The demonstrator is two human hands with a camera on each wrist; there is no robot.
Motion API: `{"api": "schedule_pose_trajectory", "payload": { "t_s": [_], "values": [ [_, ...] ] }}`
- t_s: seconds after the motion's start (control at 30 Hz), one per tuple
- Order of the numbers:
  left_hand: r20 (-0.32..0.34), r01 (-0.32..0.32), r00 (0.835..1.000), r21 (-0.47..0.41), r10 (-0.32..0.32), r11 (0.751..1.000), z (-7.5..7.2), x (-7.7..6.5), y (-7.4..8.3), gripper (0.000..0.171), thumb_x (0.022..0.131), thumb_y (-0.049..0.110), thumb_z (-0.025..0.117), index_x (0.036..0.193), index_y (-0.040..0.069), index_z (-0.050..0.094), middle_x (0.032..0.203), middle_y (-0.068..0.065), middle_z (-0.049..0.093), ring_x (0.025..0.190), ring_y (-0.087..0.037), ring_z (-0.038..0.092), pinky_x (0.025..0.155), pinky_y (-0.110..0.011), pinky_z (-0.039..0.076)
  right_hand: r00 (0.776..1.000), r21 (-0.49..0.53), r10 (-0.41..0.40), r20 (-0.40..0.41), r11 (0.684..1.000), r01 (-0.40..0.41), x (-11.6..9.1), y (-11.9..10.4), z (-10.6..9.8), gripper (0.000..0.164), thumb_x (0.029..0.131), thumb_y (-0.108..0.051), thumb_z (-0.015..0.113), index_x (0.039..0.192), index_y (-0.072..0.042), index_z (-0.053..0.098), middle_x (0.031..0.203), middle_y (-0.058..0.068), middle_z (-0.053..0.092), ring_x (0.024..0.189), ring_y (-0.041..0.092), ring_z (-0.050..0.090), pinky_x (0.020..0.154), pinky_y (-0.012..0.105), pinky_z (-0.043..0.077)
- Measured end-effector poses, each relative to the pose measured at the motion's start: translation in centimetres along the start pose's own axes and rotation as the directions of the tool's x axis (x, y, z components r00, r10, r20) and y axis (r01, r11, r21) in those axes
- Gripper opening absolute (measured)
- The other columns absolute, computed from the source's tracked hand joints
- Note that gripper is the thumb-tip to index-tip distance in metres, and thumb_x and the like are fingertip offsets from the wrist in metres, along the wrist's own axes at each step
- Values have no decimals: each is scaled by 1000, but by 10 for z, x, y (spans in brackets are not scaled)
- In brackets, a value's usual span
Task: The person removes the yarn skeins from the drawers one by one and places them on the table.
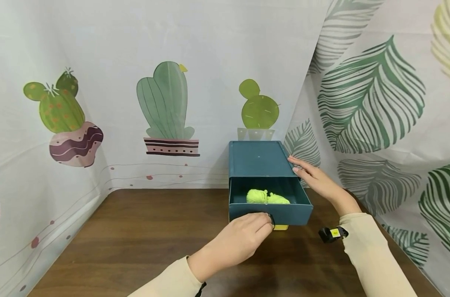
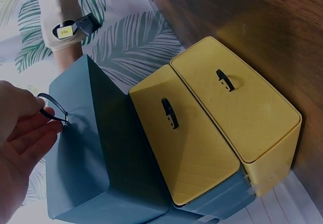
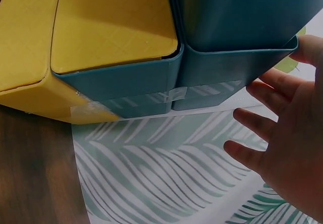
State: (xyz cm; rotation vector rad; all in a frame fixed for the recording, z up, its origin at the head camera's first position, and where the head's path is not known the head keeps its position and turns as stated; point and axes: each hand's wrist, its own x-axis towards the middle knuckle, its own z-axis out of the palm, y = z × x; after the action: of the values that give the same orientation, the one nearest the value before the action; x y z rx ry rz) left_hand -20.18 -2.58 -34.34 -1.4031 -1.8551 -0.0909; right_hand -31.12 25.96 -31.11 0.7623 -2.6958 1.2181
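A teal drawer unit (image 1: 260, 159) stands against the back wall, its top drawer (image 1: 269, 214) pulled out toward me. Inside that drawer lie bright green yarn skeins (image 1: 267, 197). My left hand (image 1: 243, 235) pinches the black loop handle (image 2: 53, 108) on the drawer's front, thumb and fingers meeting on it. At the unit's upper right side, my right hand (image 1: 318, 179) rests with spread fingers, some touching the teal casing (image 3: 227, 65).
Below the teal drawer are two yellow-fronted drawers, an upper one (image 2: 184, 133) and a lower one (image 2: 237, 98), each with a black handle. Clear tape (image 3: 176, 94) joins the boxes at the side. The brown wooden table (image 1: 154, 239) meets patterned cloth walls (image 1: 210, 103).
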Motion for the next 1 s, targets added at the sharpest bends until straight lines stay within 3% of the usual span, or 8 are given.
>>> {"api": "schedule_pose_trajectory", "payload": {
  "t_s": [0.2,0.37,0.6,0.83,1.0],
  "values": [
    [-9,-24,1000,25,24,999,3,-2,1,40,105,3,23,100,6,62,104,-3,61,102,-15,60,101,-22,41,1000,0,-5,-2,1000,5,0,1,2,51,105,-29,39,151,-9,30,158,14,19,141,41,21,105,64,26],
    [6,-45,999,64,45,997,1,-2,0,47,105,3,17,101,7,63,105,-4,62,102,-15,59,100,-22,43,1000,2,-8,-1,1000,8,0,1,2,51,105,-29,39,151,-9,30,158,15,19,141,41,20,105,64,27],
    [33,-78,997,91,76,993,-1,-2,-4,40,105,4,24,106,9,64,109,-3,63,106,-15,58,103,-25,41,1000,-7,0,1,1000,0,2,1,-1,52,105,-30,39,152,-10,29,158,14,19,141,42,21,105,64,26],
    [121,-143,983,59,135,988,-15,0,-12,24,102,12,45,117,11,64,118,-3,63,115,-16,56,107,-27,37,1000,-18,2,-1,1000,-2,2,1,0,53,105,-32,38,152,-10,29,158,14,19,141,42,22,105,64,27],
    [91,-196,977,38,192,980,-30,8,-30,25,98,13,49,118,12,64,120,-2,64,117,-15,55,107,-27,36,1000,-22,-3,-1,1000,3,1,1,1,53,105,-31,39,151,-9,29,158,14,19,140,42,22,104,65,28]
  ]
}}
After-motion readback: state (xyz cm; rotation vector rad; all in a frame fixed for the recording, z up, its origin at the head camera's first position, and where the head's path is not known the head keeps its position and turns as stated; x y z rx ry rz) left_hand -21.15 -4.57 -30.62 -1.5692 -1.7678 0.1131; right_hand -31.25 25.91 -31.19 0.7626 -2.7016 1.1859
